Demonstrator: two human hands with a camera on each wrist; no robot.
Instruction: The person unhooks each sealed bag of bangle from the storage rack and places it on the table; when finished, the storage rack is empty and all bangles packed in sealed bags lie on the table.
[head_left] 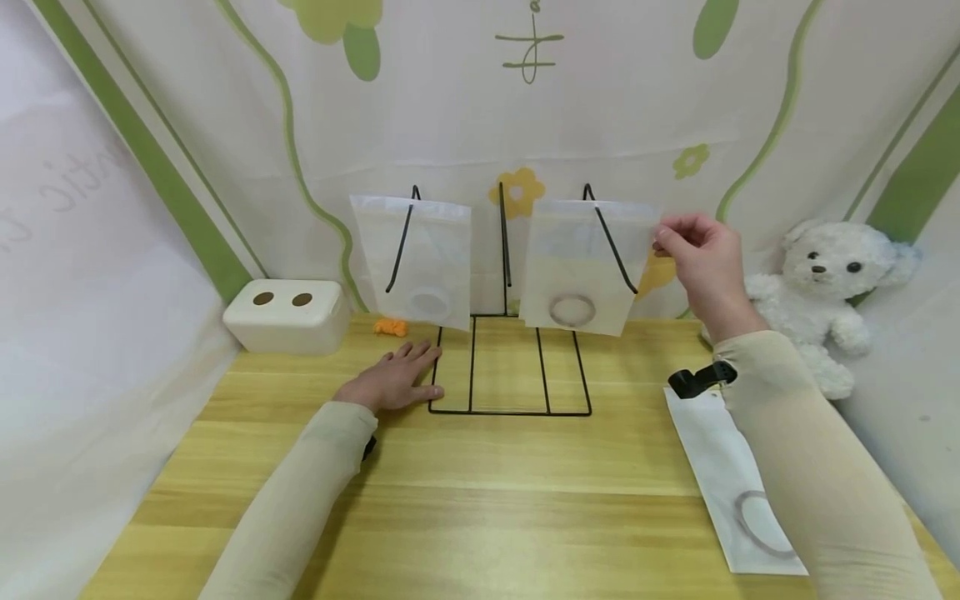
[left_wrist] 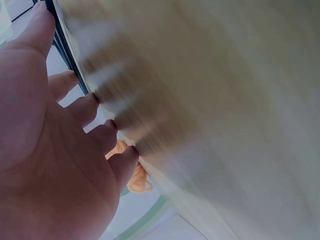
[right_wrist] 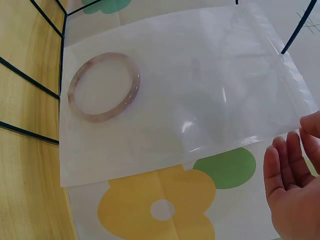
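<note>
A black wire rack [head_left: 510, 413] stands on the table with hooks rising at its back. My left hand [head_left: 393, 375] lies flat beside it, fingers spread, with fingertips and thumb at the left side of its base. From the right hook hangs a clear plastic bag [head_left: 562, 250] holding a pinkish bangle [right_wrist: 136, 87]. My right hand [head_left: 703, 265] pinches this bag's upper right corner between thumb and finger. Another bag [head_left: 442, 242], with a paler ring inside, hangs on the left hook. The middle hook holds nothing.
A third bag with a bangle [head_left: 705, 467] lies on the table under my right forearm. A white box with two holes [head_left: 288, 321] stands at the left. Beside the rack lies a small orange item [head_left: 391, 327]. A white teddy bear [head_left: 832, 292] sits at the right.
</note>
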